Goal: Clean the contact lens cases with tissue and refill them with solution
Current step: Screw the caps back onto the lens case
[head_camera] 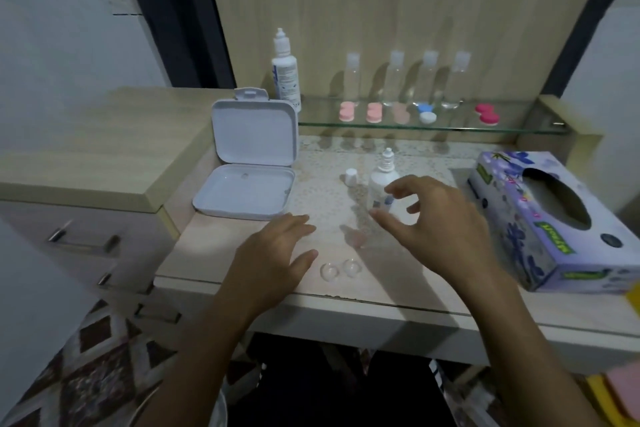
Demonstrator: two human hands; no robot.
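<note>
A small white solution bottle (380, 184) stands uncapped at the middle of the desk, its white cap (350, 177) beside it on the left. My right hand (440, 222) hovers just right of the bottle, fingers spread and loosely bent, holding nothing. My left hand (277, 253) lies flat on the desk near the front edge. An open clear lens case (341, 269) with two round wells sits between my hands. A pale pink lid or case part (356, 238) lies just behind it. A purple tissue box (554, 218) stands at the right.
An open white plastic box (249, 163) stands at the left. A glass shelf (433, 128) at the back carries pink, blue-white and magenta lens cases (374, 113), several clear bottles (394, 80) and a tall white solution bottle (285, 73). Drawers are at the left.
</note>
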